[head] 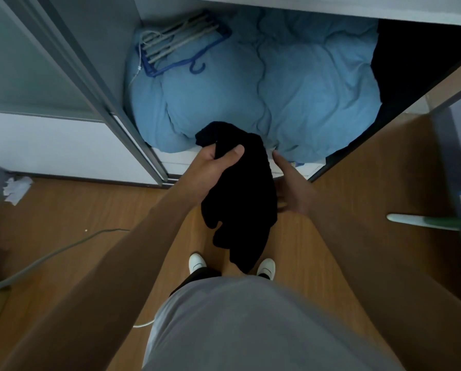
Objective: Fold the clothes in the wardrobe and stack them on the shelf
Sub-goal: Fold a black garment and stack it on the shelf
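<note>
1. The left hand point(216, 167) is clamped on the black garment point(240, 188) near its upper end. The thumb crosses the front of the cloth and the fingers curl round a bunched fold.
2. The black garment hangs crumpled from that grip, in the air in front of the wardrobe opening. Its lower end dangles above the wooden floor point(63, 210), between the two white shoes point(197, 262).
3. The right hand point(291, 183) is spread, its fingers apart and mostly straight, holding nothing. It lies just beside the garment's right edge with the index finger pointing toward the wardrobe. The lower fingertips are partly hidden by the cloth, so whether they touch it cannot be told.
4. Inside the wardrobe, a rumpled blue duvet point(277, 84) fills the bottom compartment. The top of the garment overlaps its front edge in this view.
5. A blue hanger rack point(181, 46) lies on the duvet at the back left.
6. Dark clothing point(411, 62) sits at the duvet's right side.
7. The grey sliding door frame point(90, 76) stands left of the opening.
</note>
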Motion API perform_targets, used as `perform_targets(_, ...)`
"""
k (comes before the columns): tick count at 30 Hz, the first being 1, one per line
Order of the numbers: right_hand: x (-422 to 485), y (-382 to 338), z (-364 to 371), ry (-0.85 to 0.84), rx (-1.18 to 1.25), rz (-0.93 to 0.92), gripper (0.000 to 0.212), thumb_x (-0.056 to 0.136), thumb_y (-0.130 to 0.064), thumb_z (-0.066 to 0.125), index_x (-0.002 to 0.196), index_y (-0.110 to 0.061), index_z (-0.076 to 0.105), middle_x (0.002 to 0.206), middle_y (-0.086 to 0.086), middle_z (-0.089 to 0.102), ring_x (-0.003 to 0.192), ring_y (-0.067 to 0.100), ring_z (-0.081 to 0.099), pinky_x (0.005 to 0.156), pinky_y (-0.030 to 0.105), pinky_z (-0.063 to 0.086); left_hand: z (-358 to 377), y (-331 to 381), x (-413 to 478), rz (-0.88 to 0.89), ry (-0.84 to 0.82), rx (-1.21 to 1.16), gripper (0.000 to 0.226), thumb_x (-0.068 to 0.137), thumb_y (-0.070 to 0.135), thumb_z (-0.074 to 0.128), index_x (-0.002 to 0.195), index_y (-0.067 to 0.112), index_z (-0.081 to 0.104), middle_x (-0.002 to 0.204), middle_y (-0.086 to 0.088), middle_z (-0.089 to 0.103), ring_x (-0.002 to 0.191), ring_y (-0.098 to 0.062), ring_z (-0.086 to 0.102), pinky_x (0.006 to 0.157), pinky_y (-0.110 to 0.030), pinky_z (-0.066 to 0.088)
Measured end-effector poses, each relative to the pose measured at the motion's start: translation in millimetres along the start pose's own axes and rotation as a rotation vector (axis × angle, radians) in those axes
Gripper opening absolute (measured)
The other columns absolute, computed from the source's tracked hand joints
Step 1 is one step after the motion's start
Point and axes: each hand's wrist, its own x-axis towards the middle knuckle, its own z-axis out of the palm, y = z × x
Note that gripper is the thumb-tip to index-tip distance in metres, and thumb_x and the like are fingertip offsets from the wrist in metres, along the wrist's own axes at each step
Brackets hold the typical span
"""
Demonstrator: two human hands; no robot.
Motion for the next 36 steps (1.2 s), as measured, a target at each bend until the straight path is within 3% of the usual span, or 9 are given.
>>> perform_targets(3, 6, 10, 3, -0.148, 0.093, -0.133, 0.075, 0.059, -0.072, 0.082, 0.115, -0.023, 0.075, 0.124, 0.005, 0.070, 0.117, 0.021, 0.065, 0.105, 0.041, 0.045, -2, 5, -1, -0.026, 0.017, -0.032, 0.032, 0.096, 0.035, 0.063, 0.117, 0.012, 0.070, 0.114, -0.009, 0.074, 0.108, -0.024, 0.070, 0.092, -0.031, 0.055)
perform_targets(9, -7, -6, -2, 0.182, -0.153, -0.567, 0.017, 0.085, -0.042, 0.069, 0.084, -0.028, 0.078, 0.088, -0.003, 0.078, 0.086, 0.014, 0.074, 0.073, 0.025, 0.055, -12, 6, 4, -0.058, 0.093, -0.003, 0.034, 0.096, 0.041, 0.063, 0.112, 0.011, 0.071, 0.101, -0.005, 0.077, 0.100, -0.024, 0.073, 0.084, -0.030, 0.056)
perform_targets(13, -16, -13, -2, 0.238, -0.227, -0.643, 0.019, 0.093, -0.035, 0.064, 0.100, -0.020, 0.073, 0.092, -0.004, 0.077, 0.089, 0.011, 0.074, 0.072, 0.021, 0.055, -17, 10, 8, -0.090, 0.110, 0.079, 0.042, 0.093, 0.048, 0.064, 0.113, 0.012, 0.070, 0.105, -0.006, 0.076, 0.100, -0.023, 0.073, 0.090, -0.034, 0.056)
perform_targets(16, -24, -25, 2, 0.271, -0.286, -0.664, 0.027, 0.093, -0.029, 0.066, 0.107, -0.005, 0.068, 0.097, 0.010, 0.075, 0.089, 0.020, 0.073, 0.077, 0.032, 0.058, -21, 15, 11, -0.112, 0.131, 0.151, 0.045, 0.091, 0.053, 0.065, 0.112, 0.013, 0.071, 0.104, -0.005, 0.077, 0.098, -0.021, 0.073, 0.095, -0.037, 0.055)
perform_targets(20, -36, -56, 8, 0.190, -0.366, -0.659, 0.023, 0.091, -0.021, 0.069, 0.074, -0.014, 0.055, 0.070, 0.001, 0.058, 0.065, 0.010, 0.059, 0.065, 0.027, 0.045, -24, 15, 14, -0.173, 0.154, 0.140, 0.046, 0.094, 0.048, 0.063, 0.120, 0.010, 0.067, 0.109, -0.005, 0.076, 0.104, -0.021, 0.072, 0.103, -0.040, 0.051)
perform_targets(23, -39, -68, 1, -0.062, -0.100, -0.640, 0.018, 0.090, -0.028, 0.068, 0.098, -0.013, 0.063, 0.084, 0.001, 0.063, 0.081, 0.014, 0.061, 0.074, 0.027, 0.048, -19, 16, 13, -0.235, 0.161, -0.117, 0.054, 0.093, 0.046, 0.065, 0.133, 0.009, 0.059, 0.122, -0.008, 0.071, 0.112, -0.024, 0.068, 0.106, -0.042, 0.049)
perform_targets(25, -33, -57, -5, -0.121, -0.028, -0.616, 0.041, 0.089, -0.036, 0.067, 0.120, -0.011, 0.060, 0.101, 0.000, 0.068, 0.095, 0.016, 0.064, 0.080, 0.027, 0.050, -15, 20, 13, -0.251, 0.154, -0.246, 0.059, 0.092, 0.047, 0.065, 0.137, 0.011, 0.056, 0.128, -0.008, 0.068, 0.116, -0.024, 0.067, 0.106, -0.041, 0.048)
perform_targets(31, -7, 14, -3, -0.134, -0.317, -0.464, 0.064, 0.080, -0.050, 0.075, 0.134, -0.019, 0.060, 0.128, 0.000, 0.069, 0.121, 0.020, 0.063, 0.112, 0.048, 0.043, -4, 33, 11, -0.386, 0.066, -0.328, 0.050, 0.096, 0.048, 0.059, 0.128, 0.010, 0.063, 0.122, -0.012, 0.071, 0.113, -0.027, 0.068, 0.091, -0.036, 0.055)
perform_targets(36, -10, 13, 24, -0.201, -0.022, -0.612, 0.038, 0.080, -0.018, 0.081, 0.115, -0.030, 0.074, 0.119, 0.000, 0.073, 0.113, 0.016, 0.068, 0.091, 0.024, 0.054, -8, 35, 15, -0.401, 0.148, -0.206, 0.045, 0.094, 0.045, 0.063, 0.121, 0.009, 0.066, 0.113, -0.012, 0.074, 0.102, -0.026, 0.072, 0.086, -0.034, 0.058)
